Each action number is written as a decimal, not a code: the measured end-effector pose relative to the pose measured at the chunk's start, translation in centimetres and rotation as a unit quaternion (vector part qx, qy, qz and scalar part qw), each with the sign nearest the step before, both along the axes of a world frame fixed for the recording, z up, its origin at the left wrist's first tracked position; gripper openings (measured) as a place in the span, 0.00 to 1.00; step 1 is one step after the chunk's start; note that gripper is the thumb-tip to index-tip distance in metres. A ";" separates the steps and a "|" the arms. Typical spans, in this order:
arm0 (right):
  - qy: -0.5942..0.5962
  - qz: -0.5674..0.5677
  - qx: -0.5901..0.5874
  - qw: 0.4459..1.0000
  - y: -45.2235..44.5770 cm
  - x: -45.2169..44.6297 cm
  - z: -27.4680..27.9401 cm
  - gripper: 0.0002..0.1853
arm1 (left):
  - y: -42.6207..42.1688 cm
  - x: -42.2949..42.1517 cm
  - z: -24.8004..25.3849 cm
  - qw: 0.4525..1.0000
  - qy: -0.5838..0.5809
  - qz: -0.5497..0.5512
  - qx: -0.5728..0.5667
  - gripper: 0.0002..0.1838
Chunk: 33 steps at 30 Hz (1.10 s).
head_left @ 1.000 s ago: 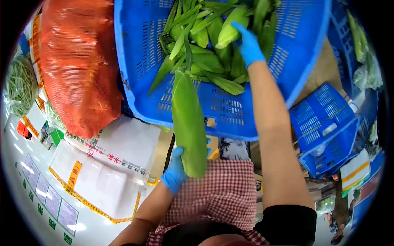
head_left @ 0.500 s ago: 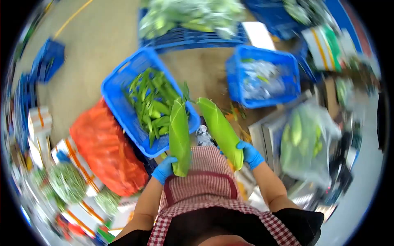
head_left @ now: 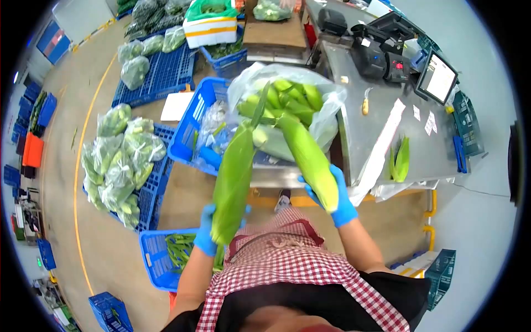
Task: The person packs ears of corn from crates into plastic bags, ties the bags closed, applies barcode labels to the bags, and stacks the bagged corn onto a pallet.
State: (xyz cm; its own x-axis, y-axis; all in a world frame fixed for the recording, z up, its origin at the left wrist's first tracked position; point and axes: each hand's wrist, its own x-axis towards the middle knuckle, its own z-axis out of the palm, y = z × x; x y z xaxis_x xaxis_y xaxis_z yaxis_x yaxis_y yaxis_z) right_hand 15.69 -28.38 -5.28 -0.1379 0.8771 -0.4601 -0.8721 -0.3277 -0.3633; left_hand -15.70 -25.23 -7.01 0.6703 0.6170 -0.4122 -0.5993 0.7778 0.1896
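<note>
In the head view my left hand [head_left: 205, 231], in a blue glove, is wrapped round the lower part of an ear of corn [head_left: 233, 182] in its green husk. Another husked-in ear of corn [head_left: 307, 157] is gripped near its lower end by my right hand [head_left: 342, 200], also blue-gloved. Both ears point up and away from me. Just beyond their tips an open clear plastic bag [head_left: 331, 113] holds several more green ears of corn [head_left: 293, 99]. It sits at the edge of a metal table [head_left: 359, 141].
One ear of corn [head_left: 402, 160] lies on the table near a yellow-handled tool [head_left: 365, 105]. Scale equipment and a screen [head_left: 437, 79] stand behind. A blue crate [head_left: 180, 141] holds plastic bags; another blue crate [head_left: 157, 271] holds green leaves. Bagged corn [head_left: 119, 177] lies on a blue pallet.
My body has turned to the right, from the crate of green leaves to the metal table. Both ears stay in my hands and now point toward the open bag.
</note>
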 end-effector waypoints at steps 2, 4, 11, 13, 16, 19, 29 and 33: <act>0.029 -0.047 0.006 0.998 5.3 2.1 0.2 0.30 | 6.0 7.8 1.6 1.000 0.005 -0.009 -0.006 0.35; 0.058 -0.103 0.014 0.993 11.4 3.5 -2.3 0.27 | 11.6 15.3 -0.2 0.995 0.054 0.034 0.075 0.30; -0.113 -0.023 -0.078 0.990 21.6 8.5 -6.1 0.25 | 26.5 27.1 -10.5 0.990 0.141 -0.002 0.000 0.21; -0.199 0.083 -0.036 0.976 19.6 9.3 -8.4 0.23 | 26.0 27.2 -12.7 0.935 0.326 -0.108 0.088 0.22; -0.239 0.145 0.012 0.960 15.3 10.0 -6.0 0.19 | 24.3 26.5 -13.9 0.828 0.490 -0.192 0.193 0.24; -0.273 0.138 0.039 0.951 12.1 10.7 -4.4 0.16 | 23.4 24.4 -16.3 0.745 0.535 -0.221 0.331 0.25; -0.513 -0.149 -0.028 0.845 8.5 12.8 -0.3 0.22 | 26.2 20.6 1.5 0.390 0.642 0.195 0.631 0.38; -0.759 -0.117 -0.033 0.640 12.8 10.5 -0.9 0.36 | 30.0 19.9 1.5 0.336 0.637 0.095 0.688 0.54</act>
